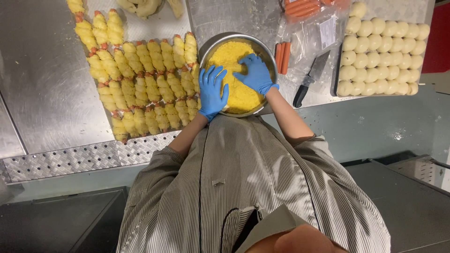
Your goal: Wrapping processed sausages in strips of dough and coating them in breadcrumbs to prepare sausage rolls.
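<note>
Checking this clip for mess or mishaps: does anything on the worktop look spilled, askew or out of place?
Nothing stands out. Both gloved hands, left hand and right hand, press into the yellow crumbs inside the metal bowl. The coated sausage rolls lie in rows, the knife lies flat beside the dough balls.

Clear plastic bag, crumpled, on steel counter right of the metal bowl; orange-red sausages inside at its top. White rectangular label stuck on bag, dark print, too small to read. No signs, no screens.
</note>
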